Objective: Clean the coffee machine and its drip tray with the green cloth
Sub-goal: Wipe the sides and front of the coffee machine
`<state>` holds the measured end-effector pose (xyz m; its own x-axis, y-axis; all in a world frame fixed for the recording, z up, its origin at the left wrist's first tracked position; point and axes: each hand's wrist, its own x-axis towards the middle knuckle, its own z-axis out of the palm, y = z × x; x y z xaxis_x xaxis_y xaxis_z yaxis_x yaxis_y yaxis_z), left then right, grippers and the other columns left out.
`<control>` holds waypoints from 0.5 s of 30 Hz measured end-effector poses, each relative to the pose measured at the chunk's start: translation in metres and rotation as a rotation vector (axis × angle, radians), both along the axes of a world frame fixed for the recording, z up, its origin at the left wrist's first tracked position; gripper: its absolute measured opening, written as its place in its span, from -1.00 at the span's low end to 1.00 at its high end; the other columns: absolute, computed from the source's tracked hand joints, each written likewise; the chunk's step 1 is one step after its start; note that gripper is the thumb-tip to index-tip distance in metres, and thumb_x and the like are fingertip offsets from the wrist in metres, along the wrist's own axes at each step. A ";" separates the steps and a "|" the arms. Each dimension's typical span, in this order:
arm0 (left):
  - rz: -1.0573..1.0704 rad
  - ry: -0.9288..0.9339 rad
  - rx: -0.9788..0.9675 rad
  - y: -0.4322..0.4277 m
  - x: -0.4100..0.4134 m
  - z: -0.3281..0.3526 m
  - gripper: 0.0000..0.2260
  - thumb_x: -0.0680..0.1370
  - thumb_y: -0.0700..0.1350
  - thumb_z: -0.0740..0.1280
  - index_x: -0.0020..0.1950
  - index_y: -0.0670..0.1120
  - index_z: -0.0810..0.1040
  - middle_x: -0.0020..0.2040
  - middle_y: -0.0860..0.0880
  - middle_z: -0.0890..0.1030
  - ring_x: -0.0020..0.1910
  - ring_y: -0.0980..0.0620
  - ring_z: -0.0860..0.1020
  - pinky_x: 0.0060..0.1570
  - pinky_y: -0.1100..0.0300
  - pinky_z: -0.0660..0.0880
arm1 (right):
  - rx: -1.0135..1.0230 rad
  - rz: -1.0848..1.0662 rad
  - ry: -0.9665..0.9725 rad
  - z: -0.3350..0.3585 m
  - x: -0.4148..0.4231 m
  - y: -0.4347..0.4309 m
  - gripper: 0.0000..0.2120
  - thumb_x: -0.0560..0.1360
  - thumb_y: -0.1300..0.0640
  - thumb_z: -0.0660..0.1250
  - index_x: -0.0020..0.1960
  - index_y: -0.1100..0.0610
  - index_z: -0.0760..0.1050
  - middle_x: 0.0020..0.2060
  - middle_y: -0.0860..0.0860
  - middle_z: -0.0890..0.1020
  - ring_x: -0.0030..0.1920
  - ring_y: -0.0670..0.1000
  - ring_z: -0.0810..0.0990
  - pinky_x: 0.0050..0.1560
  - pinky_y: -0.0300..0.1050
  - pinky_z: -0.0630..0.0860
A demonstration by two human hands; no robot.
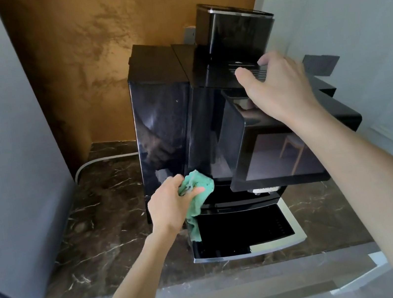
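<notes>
Head: 2 hands, 1 green cloth

The boxy glossy black coffee machine stands on the dark veined marble counter; its metal-rimmed rectangular drip tray juts out at 6 o'clock. The crumpled green cloth hangs over the tray's 10 o'clock corner. A thin white cable lies at the machine's 9 o'clock.

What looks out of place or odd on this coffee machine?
Nothing spilled or damaged shows. The drip tray juts forward from the coffee machine, probably normal. The left hand holds the green cloth at its front; the right hand rests on top.
</notes>
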<state>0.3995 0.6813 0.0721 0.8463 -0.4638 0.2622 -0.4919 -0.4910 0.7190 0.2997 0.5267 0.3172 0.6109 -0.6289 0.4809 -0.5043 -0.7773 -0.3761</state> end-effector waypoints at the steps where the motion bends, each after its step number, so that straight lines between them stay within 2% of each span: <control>1: 0.001 -0.035 -0.061 0.003 0.003 0.017 -0.49 0.49 0.34 0.40 -0.30 0.05 0.21 -0.35 0.05 0.40 -0.39 0.08 0.34 -0.37 0.10 0.27 | -0.004 -0.006 0.005 0.000 0.001 0.000 -0.46 0.61 -0.22 0.20 0.44 0.12 0.40 0.36 0.10 0.51 0.44 0.15 0.36 0.36 0.10 0.37; 5: 0.098 -0.200 -0.286 0.012 0.023 0.097 -0.52 0.54 0.27 0.40 -0.29 0.05 0.22 -0.36 0.06 0.39 -0.41 0.09 0.32 -0.40 0.13 0.24 | -0.201 -0.028 0.029 0.000 0.004 0.003 -0.52 0.60 -0.18 0.24 0.38 0.11 0.47 0.29 0.11 0.58 0.35 0.20 0.46 0.38 0.14 0.35; 8: 0.082 -0.299 -0.326 0.021 0.036 0.147 -0.61 0.57 0.25 0.39 -0.22 0.02 0.37 -0.30 0.11 0.47 -0.36 0.12 0.43 -0.40 0.24 0.31 | -0.323 0.053 -0.121 0.004 -0.002 0.012 -0.71 0.61 0.00 0.27 0.26 0.08 0.58 0.20 0.05 0.64 0.31 0.14 0.49 0.35 0.05 0.39; 10: 0.007 -0.227 -0.428 0.027 0.045 0.167 -0.70 0.59 0.22 0.39 -0.08 -0.01 0.52 -0.19 0.16 0.57 -0.23 0.16 0.57 -0.31 0.33 0.44 | -0.256 0.170 -0.248 0.006 -0.004 0.028 -0.79 0.61 0.10 0.27 0.17 0.07 0.63 0.15 -0.01 0.67 0.28 0.06 0.50 0.29 -0.08 0.42; 12: -0.105 -0.120 -0.551 0.036 0.055 0.184 -0.73 0.61 0.16 0.39 0.05 -0.04 0.60 -0.07 0.14 0.66 -0.09 0.18 0.65 -0.15 0.29 0.57 | -0.167 0.275 -0.301 0.010 0.002 0.053 -0.79 0.61 0.11 0.28 0.15 0.06 0.65 0.11 -0.07 0.68 0.24 -0.02 0.53 0.20 -0.18 0.43; 15: -0.183 -0.025 -0.620 0.051 0.064 0.206 -0.76 0.63 0.09 0.39 0.15 -0.06 0.61 0.02 0.06 0.70 0.00 0.14 0.68 0.00 0.18 0.65 | -0.130 0.418 -0.291 0.013 0.024 0.094 -0.78 0.61 0.05 0.30 0.19 0.05 0.63 0.10 -0.10 0.69 0.16 -0.09 0.60 0.14 -0.14 0.57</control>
